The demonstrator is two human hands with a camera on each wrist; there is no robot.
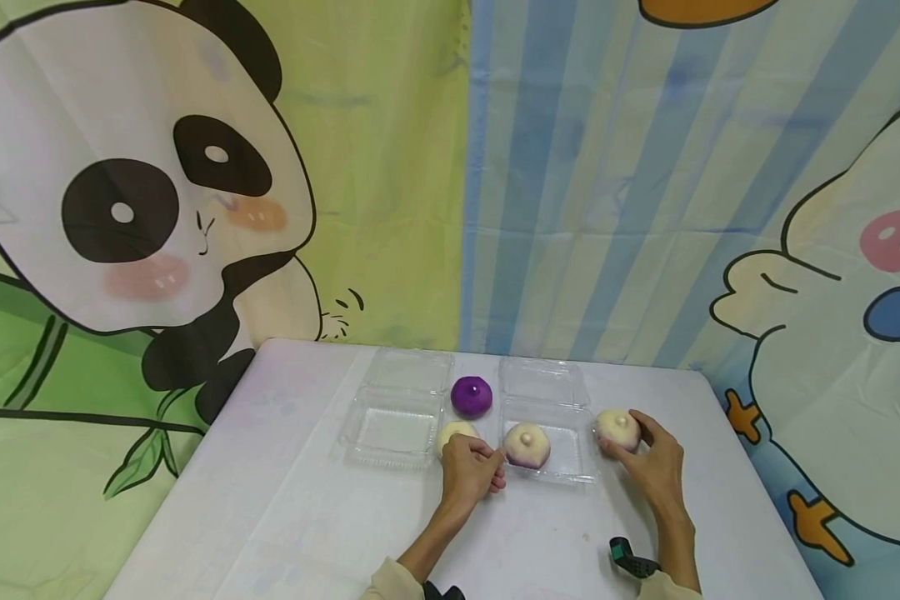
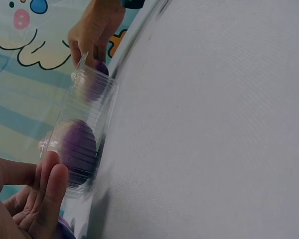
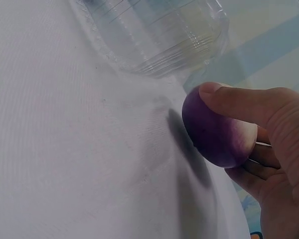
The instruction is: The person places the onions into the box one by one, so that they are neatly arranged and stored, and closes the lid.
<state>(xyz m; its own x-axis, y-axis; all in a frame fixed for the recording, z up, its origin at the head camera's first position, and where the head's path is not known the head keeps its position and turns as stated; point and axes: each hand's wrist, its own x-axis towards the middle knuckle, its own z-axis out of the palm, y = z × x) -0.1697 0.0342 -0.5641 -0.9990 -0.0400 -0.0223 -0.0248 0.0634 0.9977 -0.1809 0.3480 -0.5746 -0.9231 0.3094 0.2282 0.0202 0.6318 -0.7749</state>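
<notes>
On the table stands a clear plastic box [image 1: 570, 462] with its lid [image 1: 542, 383] folded back. One cream-and-purple turnip [image 1: 527, 445] sits in its left half, nub upward. My left hand [image 1: 471, 475] pinches the box's left edge between thumb and fingers, as the left wrist view shows. My right hand [image 1: 656, 457] grips another turnip [image 3: 217, 132] just right of the box, raised over the table, purple side down. Behind my left hand lies a third turnip [image 1: 456, 432], partly hidden. A wholly purple-looking turnip [image 1: 471, 397] rests farther back, between the two boxes.
A second clear box [image 1: 397, 425] lies open to the left, with nothing in it. The white table [image 1: 285, 500] ends at the back against printed curtains [image 1: 390, 208]. A dark wrist camera [image 1: 633, 560] is strapped near my right wrist.
</notes>
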